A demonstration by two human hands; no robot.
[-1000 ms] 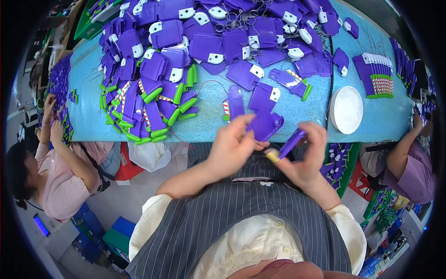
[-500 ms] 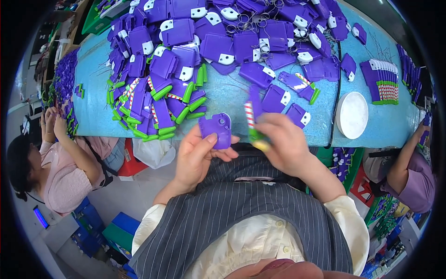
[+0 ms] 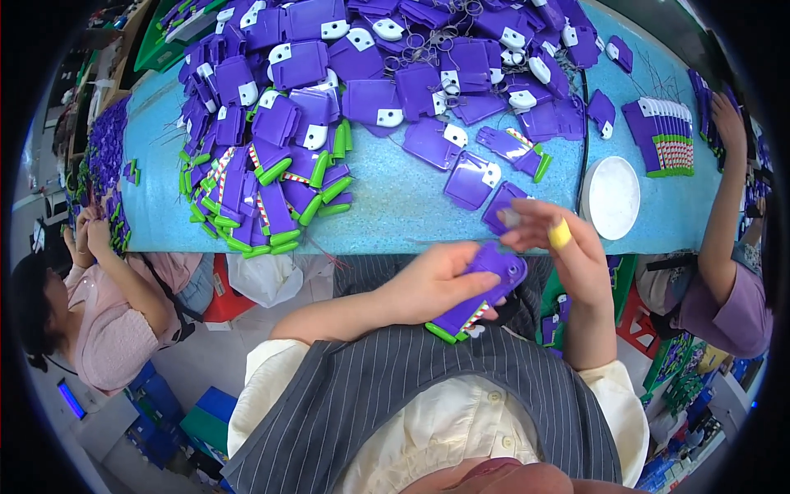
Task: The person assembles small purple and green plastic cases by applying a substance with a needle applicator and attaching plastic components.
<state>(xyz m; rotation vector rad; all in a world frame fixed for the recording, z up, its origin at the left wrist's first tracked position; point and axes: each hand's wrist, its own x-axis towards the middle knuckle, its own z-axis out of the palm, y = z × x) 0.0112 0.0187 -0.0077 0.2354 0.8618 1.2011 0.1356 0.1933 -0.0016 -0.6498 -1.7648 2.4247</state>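
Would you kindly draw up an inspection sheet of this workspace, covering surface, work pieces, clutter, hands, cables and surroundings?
Surface: blue table, partly covered by parts.
Work pieces: striped purple casing with a green end, held; loose purple panel beyond it on the table.
Clutter: heap of white-cornered panels; pile of green-ended pieces; white round dish.
Left hand: grips the casing.
Right hand: raised, yellow wrap on one finger; contact with the loose panel unclear.
Cables: black cord across the table.
Surroundings: left co-worker; right co-worker; white plastic bag.
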